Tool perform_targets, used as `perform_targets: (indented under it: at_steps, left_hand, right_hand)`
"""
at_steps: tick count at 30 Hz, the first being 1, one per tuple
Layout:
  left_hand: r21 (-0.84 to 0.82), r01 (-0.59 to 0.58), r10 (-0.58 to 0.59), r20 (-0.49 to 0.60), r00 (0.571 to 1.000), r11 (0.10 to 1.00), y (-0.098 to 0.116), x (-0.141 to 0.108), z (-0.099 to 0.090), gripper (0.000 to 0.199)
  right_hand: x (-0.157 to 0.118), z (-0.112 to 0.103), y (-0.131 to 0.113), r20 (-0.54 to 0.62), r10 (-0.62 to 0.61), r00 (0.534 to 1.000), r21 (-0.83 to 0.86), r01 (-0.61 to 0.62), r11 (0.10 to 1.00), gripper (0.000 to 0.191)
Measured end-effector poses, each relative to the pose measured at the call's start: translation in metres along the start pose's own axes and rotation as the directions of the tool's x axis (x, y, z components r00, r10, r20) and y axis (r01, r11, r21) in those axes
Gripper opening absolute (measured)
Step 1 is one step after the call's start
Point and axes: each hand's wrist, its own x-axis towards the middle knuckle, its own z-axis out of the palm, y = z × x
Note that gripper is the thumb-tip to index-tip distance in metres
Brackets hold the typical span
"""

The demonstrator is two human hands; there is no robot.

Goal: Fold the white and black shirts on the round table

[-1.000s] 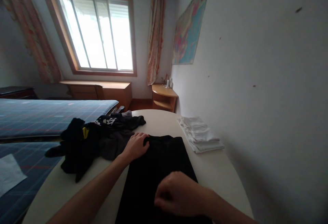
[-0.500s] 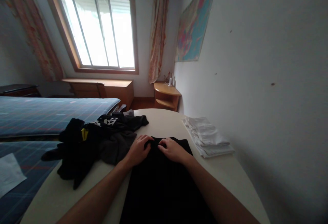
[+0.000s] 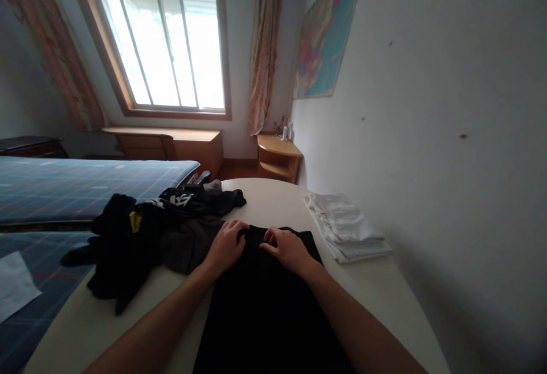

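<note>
A black garment (image 3: 269, 311) lies flat on the round cream table (image 3: 265, 188), running toward me off the bottom of the view. My left hand (image 3: 226, 246) is at the left part of its far edge, fingers curled onto the cloth in a pinch. Along the same edge, a little to the right, my right hand (image 3: 286, 248) rests on the fabric with its thumb apart from its bent fingers. A gap of dark cloth shows between the two hands.
Left on the table is a heap of dark clothes (image 3: 128, 254). Folded white cloths (image 3: 342, 226) lie at the right, near the wall. A bed with a blue plaid mattress (image 3: 85, 186) stands at the left, and a corner shelf (image 3: 280, 146) behind the table.
My left hand has moved slightly left along the garment's far edge, widening the gap between the hands. The right thumb has spread a little from its fingers.
</note>
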Motion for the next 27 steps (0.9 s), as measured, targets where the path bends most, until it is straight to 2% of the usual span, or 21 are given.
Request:
perform_targets:
  at_steps: [3,5,9,14,17,20,23,27]
  left_hand:
    - [-0.015,-0.045,0.046,0.062,0.997,0.999,0.013,-0.002,-0.004,0.024]
    - [-0.005,-0.069,0.069,0.11,0.992,0.998,0.019,-0.004,-0.005,0.027]
    - [0.005,-0.136,0.133,0.171,0.976,0.991,0.024,-0.006,-0.005,0.03]
    - [-0.019,-0.111,0.112,0.243,0.964,0.994,0.023,-0.005,-0.002,0.027]
    - [-0.064,-0.096,0.11,0.25,0.962,0.993,0.025,-0.004,-0.003,0.023]
    - [-0.067,-0.088,0.1,0.196,0.975,0.994,0.026,-0.003,-0.003,0.02]
    - [-0.035,-0.084,0.09,0.209,0.974,0.996,0.024,-0.004,-0.001,0.021]
    - [-0.024,-0.119,0.121,0.187,0.975,0.993,0.026,-0.006,-0.001,0.028]
  right_hand:
    - [0.002,-0.016,0.014,0.007,-0.104,0.995,0.059,0.103,0.993,0.018]
    - [0.002,-0.028,0.025,0.008,-0.118,0.993,0.0,0.118,0.993,0.026]
    - [-0.002,-0.048,0.039,0.096,-0.053,0.994,-0.157,0.068,0.985,0.029]
    - [-0.008,-0.058,0.033,0.163,0.039,0.986,-0.255,0.004,0.967,0.028]
    - [-0.008,-0.059,0.031,0.175,0.019,0.984,-0.188,0.015,0.982,0.027]
    - [-0.005,-0.056,0.037,0.133,-0.073,0.988,-0.051,0.08,0.995,0.023]
    - [-0.003,-0.05,0.046,0.095,-0.136,0.986,0.069,0.13,0.989,0.018]
    - [0.001,-0.041,0.055,0.185,-0.125,0.975,0.086,0.11,0.99,0.028]
